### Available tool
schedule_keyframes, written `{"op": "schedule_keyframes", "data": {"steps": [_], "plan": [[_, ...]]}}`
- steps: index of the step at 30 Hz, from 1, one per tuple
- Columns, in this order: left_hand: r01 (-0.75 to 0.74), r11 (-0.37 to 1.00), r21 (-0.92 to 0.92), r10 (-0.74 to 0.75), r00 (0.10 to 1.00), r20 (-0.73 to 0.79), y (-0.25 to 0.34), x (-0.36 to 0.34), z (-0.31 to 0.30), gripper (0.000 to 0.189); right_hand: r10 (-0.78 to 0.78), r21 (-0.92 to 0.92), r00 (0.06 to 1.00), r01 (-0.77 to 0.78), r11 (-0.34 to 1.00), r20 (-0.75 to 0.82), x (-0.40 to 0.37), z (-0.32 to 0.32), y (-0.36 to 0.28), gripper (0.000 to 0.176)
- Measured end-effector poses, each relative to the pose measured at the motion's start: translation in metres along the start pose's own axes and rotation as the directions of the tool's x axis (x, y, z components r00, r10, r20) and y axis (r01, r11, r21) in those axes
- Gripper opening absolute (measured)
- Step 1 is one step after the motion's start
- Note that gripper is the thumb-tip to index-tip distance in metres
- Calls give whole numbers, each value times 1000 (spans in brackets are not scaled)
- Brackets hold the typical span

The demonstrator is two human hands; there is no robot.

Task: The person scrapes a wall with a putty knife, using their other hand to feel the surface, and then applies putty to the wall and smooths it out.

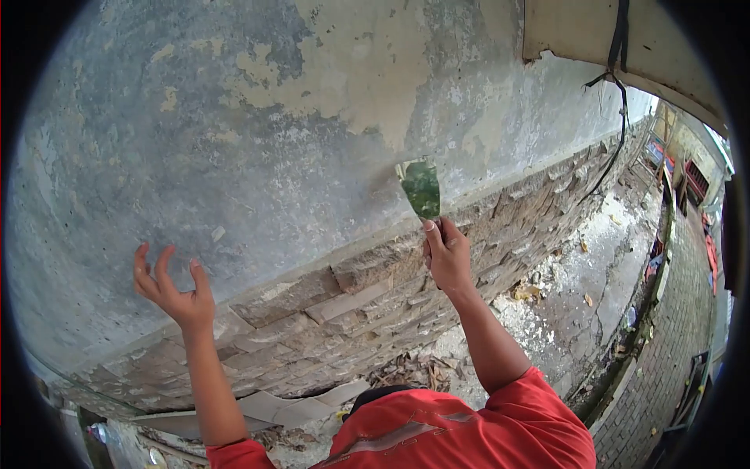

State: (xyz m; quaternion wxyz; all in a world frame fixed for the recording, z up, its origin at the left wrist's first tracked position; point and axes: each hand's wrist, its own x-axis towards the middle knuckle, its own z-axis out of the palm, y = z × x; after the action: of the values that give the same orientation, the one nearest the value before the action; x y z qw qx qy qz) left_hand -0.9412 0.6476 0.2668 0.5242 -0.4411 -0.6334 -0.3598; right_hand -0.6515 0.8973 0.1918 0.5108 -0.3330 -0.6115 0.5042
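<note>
Along the foot of the wall [273, 172] runs a rough stone base [351, 293], and below it the ground is scattered with white flakes [539, 336] and dry leaves [418, 371]. Past the wall's right end a path [676, 313] of small paving blocks stretches away. A black cable [623, 117] dangles in front of the wall at upper right, beneath a pale panel [578, 31] that juts over it. The wall is mottled grey with ragged cream patches, while the base is brown, chipped and layered. The scraper [422, 190], its flat green blade widening to a pale-crusted edge, is by the wall's lower part; I cannot tell whether they touch. The right hand [449, 254] is closed round its handle. The left hand [183, 297], empty, is near the wall with fingers spread and bent.
</note>
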Motion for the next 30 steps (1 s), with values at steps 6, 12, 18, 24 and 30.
{"op": "schedule_keyframes", "data": {"steps": [6,12,18,24,30], "plan": [[-46,979,198,63,995,-82,-39,7,21,51,38,73,999,-40,996,23,15,9,-42,29],[-279,960,-20,269,942,-201,-58,10,33,54,91,63,995,-88,994,-48,12,11,-41,29],[-251,968,-21,242,951,-195,-59,9,29,48,131,6,991,-131,991,-32,-6,10,-20,31],[-231,973,-12,224,954,-199,-56,6,28,48,29,43,1000,-29,999,5,15,10,-49,30],[-273,962,4,268,943,-199,-47,11,30,51,42,-30,999,-42,999,-5,14,13,-49,26]]}}
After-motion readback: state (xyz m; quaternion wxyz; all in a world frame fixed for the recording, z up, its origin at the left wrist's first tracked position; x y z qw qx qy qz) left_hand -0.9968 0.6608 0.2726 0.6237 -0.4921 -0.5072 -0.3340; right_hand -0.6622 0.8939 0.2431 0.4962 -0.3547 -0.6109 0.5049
